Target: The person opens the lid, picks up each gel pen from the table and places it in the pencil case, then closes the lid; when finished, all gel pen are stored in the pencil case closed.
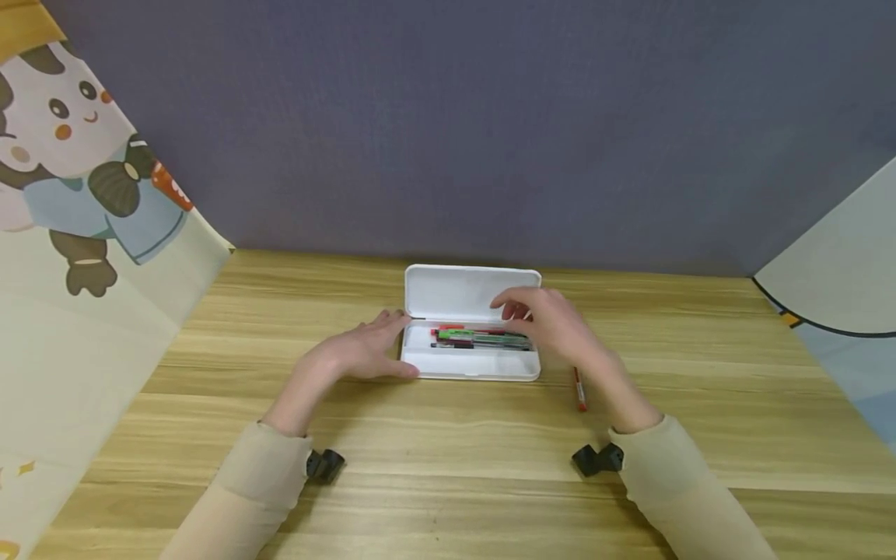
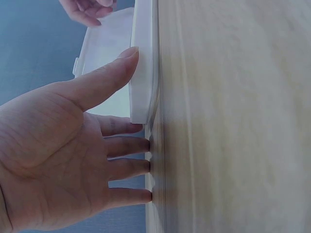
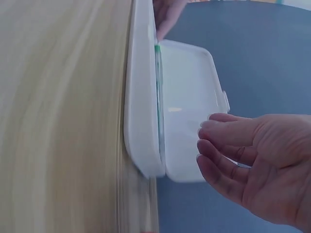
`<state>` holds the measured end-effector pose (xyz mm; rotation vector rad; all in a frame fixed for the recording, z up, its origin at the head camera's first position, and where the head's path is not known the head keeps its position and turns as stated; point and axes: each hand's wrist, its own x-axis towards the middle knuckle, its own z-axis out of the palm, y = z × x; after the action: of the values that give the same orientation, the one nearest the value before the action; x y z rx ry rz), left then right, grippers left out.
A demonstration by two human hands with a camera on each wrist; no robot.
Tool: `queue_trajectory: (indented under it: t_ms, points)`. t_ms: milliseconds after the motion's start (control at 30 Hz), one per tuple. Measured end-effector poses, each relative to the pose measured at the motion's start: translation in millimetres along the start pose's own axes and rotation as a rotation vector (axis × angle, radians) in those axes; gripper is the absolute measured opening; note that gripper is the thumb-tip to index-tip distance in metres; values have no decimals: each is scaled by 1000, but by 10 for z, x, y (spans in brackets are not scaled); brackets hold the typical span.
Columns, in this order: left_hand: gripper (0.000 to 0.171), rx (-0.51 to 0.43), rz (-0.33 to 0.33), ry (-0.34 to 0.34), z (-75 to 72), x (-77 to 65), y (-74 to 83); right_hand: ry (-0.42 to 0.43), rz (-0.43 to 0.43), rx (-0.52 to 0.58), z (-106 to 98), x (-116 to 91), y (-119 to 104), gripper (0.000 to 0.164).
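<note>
A white pencil case (image 1: 476,365) lies on the table with its lid (image 1: 448,292) folded back. Several pens lie inside, among them a green pen (image 1: 458,335) and one with a red cap (image 1: 448,327). My left hand (image 1: 360,350) rests at the case's left end, thumb on the front corner and the other fingers stretched along the side and table. Over the right part of the case hovers my right hand (image 1: 549,319), fingers loosely bent with nothing between them, as the right wrist view confirms. A red pen (image 1: 580,393) lies right of the case, partly hidden by the right forearm.
The wooden table (image 1: 448,482) runs up to a dark blue-grey panel (image 1: 476,140) behind the case. A wall with a cartoon figure (image 1: 77,140) stands at left. Both wrists carry a small black device, such as the left one (image 1: 325,465).
</note>
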<state>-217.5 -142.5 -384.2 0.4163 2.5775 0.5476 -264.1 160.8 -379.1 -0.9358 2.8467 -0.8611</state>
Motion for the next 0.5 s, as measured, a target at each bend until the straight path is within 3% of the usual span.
queue_trajectory:
  t_ms: [233, 500]
  points:
    - [98, -12, 1, -1, 3, 27, 12, 45, 50, 75, -189, -215, 270, 31]
    - [98, -11, -7, 1, -8, 35, 20, -43, 139, 47, -337, -434, 593, 51]
